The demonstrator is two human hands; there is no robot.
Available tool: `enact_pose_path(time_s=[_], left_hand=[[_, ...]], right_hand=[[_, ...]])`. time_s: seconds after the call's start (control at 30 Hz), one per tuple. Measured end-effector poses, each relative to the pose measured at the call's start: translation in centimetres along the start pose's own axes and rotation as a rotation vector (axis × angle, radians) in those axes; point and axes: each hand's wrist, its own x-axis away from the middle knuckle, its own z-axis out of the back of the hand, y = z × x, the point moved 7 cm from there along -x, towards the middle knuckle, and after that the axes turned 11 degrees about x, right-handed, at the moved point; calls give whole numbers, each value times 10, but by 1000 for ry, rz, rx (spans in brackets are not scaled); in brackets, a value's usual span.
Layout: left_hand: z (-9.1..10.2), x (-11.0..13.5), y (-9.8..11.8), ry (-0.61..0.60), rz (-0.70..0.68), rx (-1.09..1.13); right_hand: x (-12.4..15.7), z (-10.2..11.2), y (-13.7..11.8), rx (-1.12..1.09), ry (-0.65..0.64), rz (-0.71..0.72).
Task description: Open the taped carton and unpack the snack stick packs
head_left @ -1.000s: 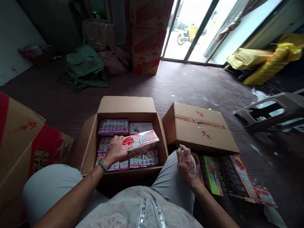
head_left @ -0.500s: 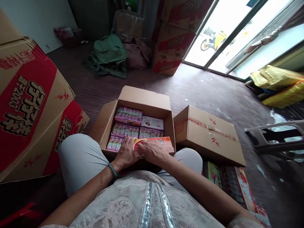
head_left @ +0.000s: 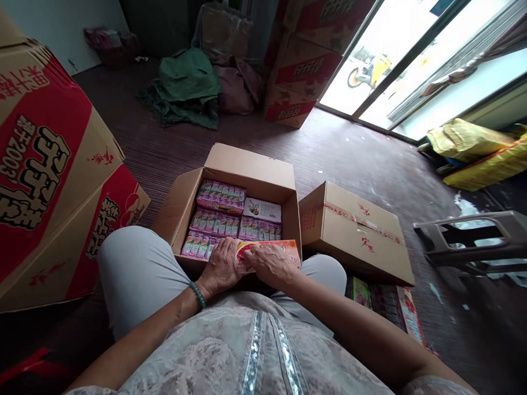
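Note:
A small orange candy box (head_left: 292, 249) with a red and yellow printed end lies across the near edge of an open carton (head_left: 249, 159). My left hand (head_left: 222, 264) is closed around its left end. With bent fingers, my right hand (head_left: 272, 264) grips its top and front, covering much of the middle. Inside the carton sit several pink-purple packs (head_left: 216, 223) with clear tops, along with a white box (head_left: 263, 211) turned face up. The undersides of both hands are hidden.
Beside my right knee stands a taped carton (head_left: 364, 228), with colourful packs (head_left: 379, 300) below it. Large red-printed cartons (head_left: 50, 164) rise at the left and more cartons (head_left: 305, 75) at the back. A grey plastic stool (head_left: 472, 236) lies at the right.
The view has shifted slightly. Between my hands, a little more of the orange box's printed left end shows. Both hands remain on the box.

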Motion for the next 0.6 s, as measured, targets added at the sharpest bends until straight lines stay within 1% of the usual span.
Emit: enact_pose_path(time_s=[0.1, 0.2, 0.3, 0.4, 0.43, 0.5, 0.6], left_hand=[[4, 1, 1, -19, 1, 45], [4, 2, 1, -41, 4, 75], [3, 0, -1, -45, 14, 71], [3, -3, -4, -40, 17, 78], [4, -4, -5, -36, 19, 87], [9, -5, -7, -19, 23, 104], [16, -2, -7, -24, -1, 122]], right_hand=[[13, -13, 22, 9, -10, -39], [33, -34, 58, 29, -34, -125], [58, -57, 99, 54, -63, -246], [79, -74, 126, 22, -88, -310], [84, -76, 131, -7, -81, -327], [90, -71, 134, -78, -28, -376], [89, -49, 126, -188, 107, -459]])
